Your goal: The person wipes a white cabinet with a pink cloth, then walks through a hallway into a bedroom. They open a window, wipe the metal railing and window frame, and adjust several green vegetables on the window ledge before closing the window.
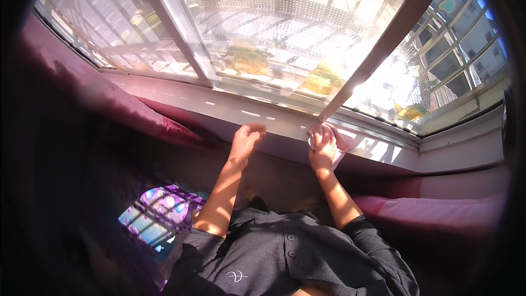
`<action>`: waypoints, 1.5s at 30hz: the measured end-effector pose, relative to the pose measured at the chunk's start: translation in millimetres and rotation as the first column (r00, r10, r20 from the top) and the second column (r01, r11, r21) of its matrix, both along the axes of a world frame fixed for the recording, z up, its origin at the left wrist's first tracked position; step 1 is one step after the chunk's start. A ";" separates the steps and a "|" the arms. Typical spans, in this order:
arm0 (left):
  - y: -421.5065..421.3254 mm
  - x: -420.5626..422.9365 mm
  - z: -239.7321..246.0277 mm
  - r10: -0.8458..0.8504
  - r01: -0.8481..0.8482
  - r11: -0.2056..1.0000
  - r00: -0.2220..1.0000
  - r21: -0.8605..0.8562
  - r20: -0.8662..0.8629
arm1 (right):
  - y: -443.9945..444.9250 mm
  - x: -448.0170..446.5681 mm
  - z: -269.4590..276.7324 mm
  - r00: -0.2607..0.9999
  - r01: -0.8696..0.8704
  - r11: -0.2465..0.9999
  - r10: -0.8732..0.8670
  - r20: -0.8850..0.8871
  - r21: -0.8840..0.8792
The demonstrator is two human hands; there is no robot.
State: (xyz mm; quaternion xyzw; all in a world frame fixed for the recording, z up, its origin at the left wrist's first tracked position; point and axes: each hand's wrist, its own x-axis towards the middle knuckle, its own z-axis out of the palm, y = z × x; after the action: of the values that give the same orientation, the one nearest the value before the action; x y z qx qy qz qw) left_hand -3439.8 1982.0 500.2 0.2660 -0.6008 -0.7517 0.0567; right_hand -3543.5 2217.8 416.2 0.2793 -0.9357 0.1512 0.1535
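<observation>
My right hand presses a pale pink cloth onto the white window sill, its fingers bent over the fabric. The cloth lies bunched under the palm and spreads out to the right, close to the foot of a window sash frame. To the left, my left hand hovers at the front edge of the sill. Its fingers are loosely curved with the thumb apart from them, and nothing shows between them. Whether it touches the sill is hard to tell.
Sliding panes bear yellow and green stickers. Metal bars stand outside. Pink curtains hang at the left, with pink fabric at the right. Purple and blue patterned fabric lies lower left. Strong sunlight glares through the glass.
</observation>
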 end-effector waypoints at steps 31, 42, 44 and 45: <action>-365.6 94.4 -27.1 0.626 -0.534 0.699 0.778 -0.476 0.047 | -363.6 37.0 29.5 0.615 -0.597 0.696 0.716 0.331 -0.398; -487.7 135.2 6.1 0.616 -0.504 0.658 0.788 -0.560 0.015 | -505.5 72.5 0.5 0.843 -0.477 0.840 0.521 0.137 -0.258; -526.8 165.7 -10.1 0.592 -0.506 0.687 0.806 -0.522 -0.001 | -545.6 85.3 -0.3 0.827 -0.484 0.826 0.540 0.155 -0.290; -547.2 178.0 -20.4 0.554 -0.489 0.713 0.832 -0.503 -0.023 | -566.2 90.0 1.4 0.824 -0.482 0.822 0.543 0.162 -0.303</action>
State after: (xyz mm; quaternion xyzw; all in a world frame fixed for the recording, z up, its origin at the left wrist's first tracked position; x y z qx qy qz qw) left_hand -3261.7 1434.8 479.8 0.4495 -0.6730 -0.5091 0.2930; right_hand -3453.6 1651.6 417.6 0.4800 -0.8099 0.3360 0.0259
